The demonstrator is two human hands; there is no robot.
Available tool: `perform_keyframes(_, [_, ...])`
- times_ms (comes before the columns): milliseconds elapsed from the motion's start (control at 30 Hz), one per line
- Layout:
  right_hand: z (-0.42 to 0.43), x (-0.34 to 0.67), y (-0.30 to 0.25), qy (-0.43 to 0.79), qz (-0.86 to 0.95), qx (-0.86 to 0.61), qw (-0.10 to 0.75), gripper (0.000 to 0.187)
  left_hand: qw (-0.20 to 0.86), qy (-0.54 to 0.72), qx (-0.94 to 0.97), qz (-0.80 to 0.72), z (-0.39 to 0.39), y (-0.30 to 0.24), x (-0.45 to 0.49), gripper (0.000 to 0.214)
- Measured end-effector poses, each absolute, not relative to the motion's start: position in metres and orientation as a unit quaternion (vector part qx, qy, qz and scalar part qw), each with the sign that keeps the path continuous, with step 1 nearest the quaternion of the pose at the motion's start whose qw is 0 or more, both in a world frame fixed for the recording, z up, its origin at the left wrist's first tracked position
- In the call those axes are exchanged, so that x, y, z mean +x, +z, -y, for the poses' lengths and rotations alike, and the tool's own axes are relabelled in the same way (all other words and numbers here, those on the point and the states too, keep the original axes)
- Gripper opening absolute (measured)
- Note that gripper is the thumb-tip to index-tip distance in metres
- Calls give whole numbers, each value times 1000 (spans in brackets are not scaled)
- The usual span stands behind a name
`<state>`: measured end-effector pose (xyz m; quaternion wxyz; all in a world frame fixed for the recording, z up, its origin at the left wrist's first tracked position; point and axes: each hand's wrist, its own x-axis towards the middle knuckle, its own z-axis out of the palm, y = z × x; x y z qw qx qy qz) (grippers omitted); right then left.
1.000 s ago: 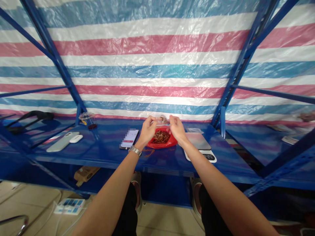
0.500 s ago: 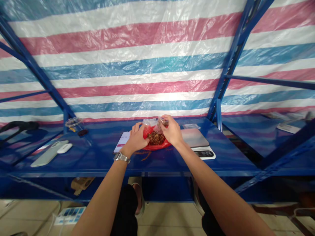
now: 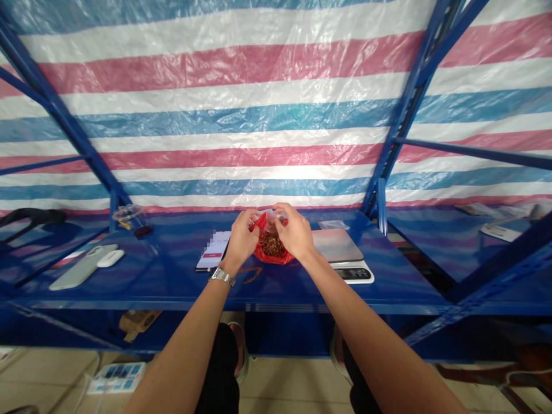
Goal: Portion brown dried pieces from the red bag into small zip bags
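A red plastic bag [image 3: 271,259] of brown nuts stands gathered up on the blue steel shelf [image 3: 129,296], its contents showing through the open mouth. My left hand [image 3: 241,238] grips the bag's left edge. My right hand [image 3: 293,233] pinches a small clear plastic bag [image 3: 273,217] at the red bag's mouth, and my fingertips nearly meet. The clear bag is partly hidden by my fingers, so its contents are hard to make out. A digital kitchen scale [image 3: 338,246] lies just right of my right hand.
A phone [image 3: 211,251] with a blurred screen lies left of the red bag. Farther left are a grey phone-like slab [image 3: 81,267], a white mouse [image 3: 110,258] and a clear lid [image 3: 128,213]. Brown crumbs [image 3: 252,275] mark the shelf. A striped tarp [image 3: 276,115] backs it.
My hands have come closer together over the red bag. The bag's sides are now gathered up and narrower. My left hand has moved from its front to its upper left edge.
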<state>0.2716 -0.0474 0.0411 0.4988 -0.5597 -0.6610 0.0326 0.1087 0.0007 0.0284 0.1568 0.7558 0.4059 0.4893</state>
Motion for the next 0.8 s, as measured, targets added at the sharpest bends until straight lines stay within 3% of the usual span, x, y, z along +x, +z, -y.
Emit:
perform_keyframes(500, [58, 282, 42, 42, 685, -536, 492, 42, 287, 541, 690, -385, -10, 23, 110, 28])
perform_keyframes(800, [51, 291, 35, 36, 658, -515, 548, 38, 219, 599, 604, -478, -13, 17, 107, 17])
